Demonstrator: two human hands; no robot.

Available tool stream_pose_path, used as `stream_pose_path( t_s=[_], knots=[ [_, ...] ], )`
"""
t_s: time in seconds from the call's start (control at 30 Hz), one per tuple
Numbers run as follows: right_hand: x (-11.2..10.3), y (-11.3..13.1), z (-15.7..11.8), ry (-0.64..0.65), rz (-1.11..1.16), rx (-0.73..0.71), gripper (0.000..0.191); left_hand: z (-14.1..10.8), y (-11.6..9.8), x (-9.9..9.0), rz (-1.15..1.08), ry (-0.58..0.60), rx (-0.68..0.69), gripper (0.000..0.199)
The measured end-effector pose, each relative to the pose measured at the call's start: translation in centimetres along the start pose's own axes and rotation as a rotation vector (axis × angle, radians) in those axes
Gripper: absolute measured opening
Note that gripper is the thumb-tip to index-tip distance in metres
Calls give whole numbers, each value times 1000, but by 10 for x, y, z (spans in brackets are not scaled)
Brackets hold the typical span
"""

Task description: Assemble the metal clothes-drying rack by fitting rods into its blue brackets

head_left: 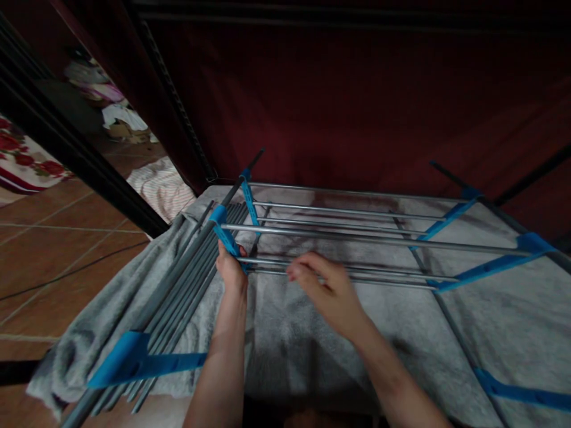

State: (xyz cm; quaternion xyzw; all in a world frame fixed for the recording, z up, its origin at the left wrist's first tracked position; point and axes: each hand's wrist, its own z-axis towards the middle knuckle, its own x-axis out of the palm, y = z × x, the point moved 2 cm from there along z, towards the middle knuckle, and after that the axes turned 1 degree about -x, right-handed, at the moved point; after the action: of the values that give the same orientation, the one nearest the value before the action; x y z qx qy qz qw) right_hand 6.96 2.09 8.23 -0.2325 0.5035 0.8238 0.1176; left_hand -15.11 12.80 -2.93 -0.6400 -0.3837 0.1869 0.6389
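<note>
Blue bracket [228,241] sits right inside the left hand [231,268], fingers and thumb clasping its lower end! Right hand [331,292] curls over the lower grey rods [401,273], fingertips bunched; whether they pinch one, I can't tell.

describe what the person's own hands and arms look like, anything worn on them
The left hand and right hand are bare, with no gloves. The left forearm and right forearm show no sleeves, and no watch or bracelet is visible at either wrist. Some fingers are hidden or blurred, so rings can't be ruled out.
</note>
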Motion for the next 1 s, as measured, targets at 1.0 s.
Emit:
stream_pose_path(
  t_s=[1.0],
  knots=[
    [103, -17, 87, 555, -567, -200, 35, -2, -7, 1, -110, 58, -67, 45]
  ],
)
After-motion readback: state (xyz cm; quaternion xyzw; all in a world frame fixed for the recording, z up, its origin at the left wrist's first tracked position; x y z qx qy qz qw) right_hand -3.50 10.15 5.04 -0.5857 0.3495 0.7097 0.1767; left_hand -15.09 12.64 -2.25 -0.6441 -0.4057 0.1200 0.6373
